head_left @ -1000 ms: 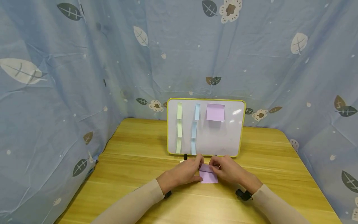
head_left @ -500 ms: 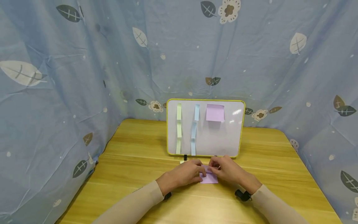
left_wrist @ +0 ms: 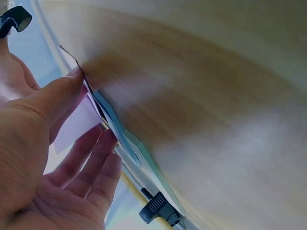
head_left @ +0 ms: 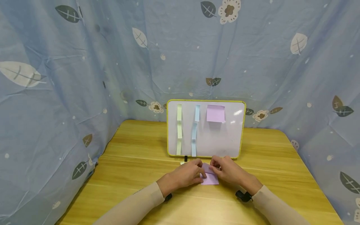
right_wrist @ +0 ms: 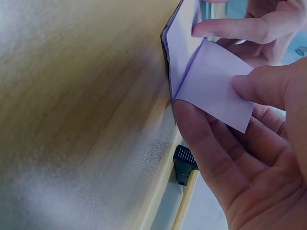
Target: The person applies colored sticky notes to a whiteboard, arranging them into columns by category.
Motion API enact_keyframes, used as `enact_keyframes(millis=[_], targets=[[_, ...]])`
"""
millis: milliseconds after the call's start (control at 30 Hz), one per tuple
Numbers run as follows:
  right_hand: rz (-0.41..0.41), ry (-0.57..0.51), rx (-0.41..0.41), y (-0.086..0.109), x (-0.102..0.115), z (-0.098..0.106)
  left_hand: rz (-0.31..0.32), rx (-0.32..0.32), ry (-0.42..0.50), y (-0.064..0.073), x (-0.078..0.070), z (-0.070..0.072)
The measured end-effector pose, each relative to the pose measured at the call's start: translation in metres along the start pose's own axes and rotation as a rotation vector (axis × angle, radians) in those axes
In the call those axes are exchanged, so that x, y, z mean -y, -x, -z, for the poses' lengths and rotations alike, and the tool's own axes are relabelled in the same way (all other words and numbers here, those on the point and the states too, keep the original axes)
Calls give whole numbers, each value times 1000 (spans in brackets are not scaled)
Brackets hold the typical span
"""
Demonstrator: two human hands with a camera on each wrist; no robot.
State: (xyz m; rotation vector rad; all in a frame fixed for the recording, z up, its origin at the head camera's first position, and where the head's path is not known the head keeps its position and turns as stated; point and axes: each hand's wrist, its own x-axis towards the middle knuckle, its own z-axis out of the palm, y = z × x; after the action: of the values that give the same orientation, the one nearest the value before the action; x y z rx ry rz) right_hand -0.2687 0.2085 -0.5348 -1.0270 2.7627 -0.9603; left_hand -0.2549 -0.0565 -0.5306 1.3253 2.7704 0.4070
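A pad of purple sticky notes lies on the table before a small whiteboard. My left hand steadies the pad from the left, its thumb at the pad's edge and its index finger bent down onto the face, as the right wrist view shows. My right hand pinches the top sheet between thumb and fingers. That sheet bends up from the pad and is still joined along one edge. The far ends of the left fingers are partly hidden in the head view.
Green strips and blue strips hang in two columns on the whiteboard, beside a purple note. Blue and green pads lie behind the purple pad. A black foot supports the board. A patterned curtain surrounds the table.
My left index finger has moved from the pad's far edge down onto its face. The sheet in my right hand appears lifted slightly more. The board's notes are unchanged.
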Motion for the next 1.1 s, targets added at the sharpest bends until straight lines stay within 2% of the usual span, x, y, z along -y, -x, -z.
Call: enact_keyframes(millis=[233, 433, 600, 1100], targets=[[3, -3, -14, -1, -2, -1, 11, -42, -58, 2, -3, -2], [-4, 3, -19, 0, 1, -1, -46, -56, -119, 3, -7, -2], [-27, -21, -6, 0, 1, 0, -84, -34, -139, 3, -7, -2], [-36, -12, -11, -6, 0, 3, -73, -3, -134, 0, -7, 0]])
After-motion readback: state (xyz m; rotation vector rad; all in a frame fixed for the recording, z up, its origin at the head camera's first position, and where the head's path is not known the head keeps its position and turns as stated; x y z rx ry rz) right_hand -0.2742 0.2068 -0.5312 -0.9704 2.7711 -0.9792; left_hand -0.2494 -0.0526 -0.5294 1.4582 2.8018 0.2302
